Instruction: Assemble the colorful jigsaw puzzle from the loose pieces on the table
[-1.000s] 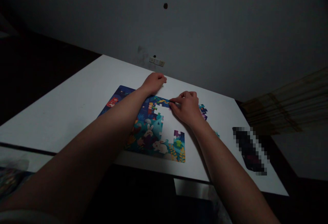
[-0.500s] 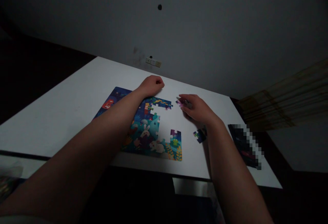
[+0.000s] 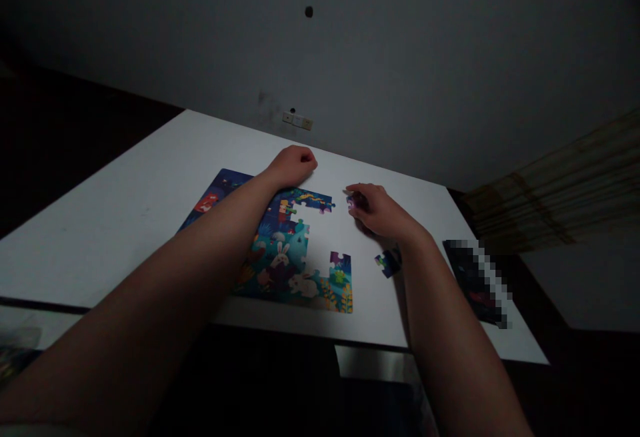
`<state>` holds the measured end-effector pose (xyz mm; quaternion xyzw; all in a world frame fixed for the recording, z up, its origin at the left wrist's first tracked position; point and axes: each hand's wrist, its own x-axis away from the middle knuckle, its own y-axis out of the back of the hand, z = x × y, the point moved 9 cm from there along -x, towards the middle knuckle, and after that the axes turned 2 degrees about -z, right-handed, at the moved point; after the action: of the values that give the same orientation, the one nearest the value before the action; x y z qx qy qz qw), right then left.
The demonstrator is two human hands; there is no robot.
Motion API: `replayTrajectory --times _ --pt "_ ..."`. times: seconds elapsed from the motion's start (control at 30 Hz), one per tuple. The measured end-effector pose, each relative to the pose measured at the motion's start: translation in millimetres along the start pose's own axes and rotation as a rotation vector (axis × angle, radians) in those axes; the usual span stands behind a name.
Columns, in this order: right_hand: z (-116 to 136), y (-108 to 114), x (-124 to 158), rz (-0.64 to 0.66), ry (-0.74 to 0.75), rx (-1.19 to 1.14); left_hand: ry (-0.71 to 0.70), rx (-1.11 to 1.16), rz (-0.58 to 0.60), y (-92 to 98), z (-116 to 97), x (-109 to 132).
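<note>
A partly assembled jigsaw puzzle [image 3: 280, 250] with rabbits, plants and a red-haired figure lies on the white table, with a gap on its right side. My left hand [image 3: 295, 163] is curled into a loose fist beyond its far edge, and the left forearm crosses over the puzzle and hides part of it. Right of the gap, my right hand [image 3: 376, 209] pinches a purple and dark puzzle piece [image 3: 351, 203] between thumb and fingers, low over the table. Another dark blue puzzle piece [image 3: 386, 264] with green lies near my right wrist, partly covered by it.
The white table [image 3: 145, 177] stands against a grey wall with a socket strip [image 3: 297, 120]. A dark flat item [image 3: 473, 280], partly pixelated, lies at the table's right. A striped curtain [image 3: 540, 204] hangs at the far right.
The fingers of my right hand have drawn in slightly around the purple piece, which looks turned a little. My left hand stays in its fist. The whole view has shifted slightly.
</note>
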<state>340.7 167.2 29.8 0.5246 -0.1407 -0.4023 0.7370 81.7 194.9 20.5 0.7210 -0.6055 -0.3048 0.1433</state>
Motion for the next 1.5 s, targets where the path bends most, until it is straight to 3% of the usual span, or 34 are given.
replayTrajectory --times 0.33,0.47,0.6,0.7,0.93,1.2,1.37,1.5 --pt "15.2 14.0 -1.4 -0.046 -0.072 -0.117 0.004 0.015 -0.009 0.5 0.8 -0.2" --pt "12.6 1.6 2.6 0.059 -0.223 -0.400 0.003 0.018 -0.007 -0.7 2.4 -0.9" --pt "16.4 6.4 2.6 -0.023 -0.290 -0.628 -0.003 0.000 -0.006 -2.0 3.2 -2.2" --pt "24.7 1.6 1.3 0.017 -0.292 -0.713 -0.012 -0.011 -0.005 -2.4 2.4 -2.8" --pt "44.6 -31.0 7.1 0.255 -0.312 -0.645 -0.009 -0.004 -0.008 -1.5 0.1 -0.6" --pt "61.4 -34.9 4.1 0.217 -0.353 -0.568 0.005 0.024 0.003 -2.3 -2.5 0.9" --pt "60.4 -51.3 5.1 0.237 -0.422 -0.626 -0.009 0.027 0.011 -1.7 -6.4 3.5" --pt "59.7 -55.9 5.8 0.247 -0.372 -0.579 -0.021 0.010 0.017 -1.7 -7.5 4.0"
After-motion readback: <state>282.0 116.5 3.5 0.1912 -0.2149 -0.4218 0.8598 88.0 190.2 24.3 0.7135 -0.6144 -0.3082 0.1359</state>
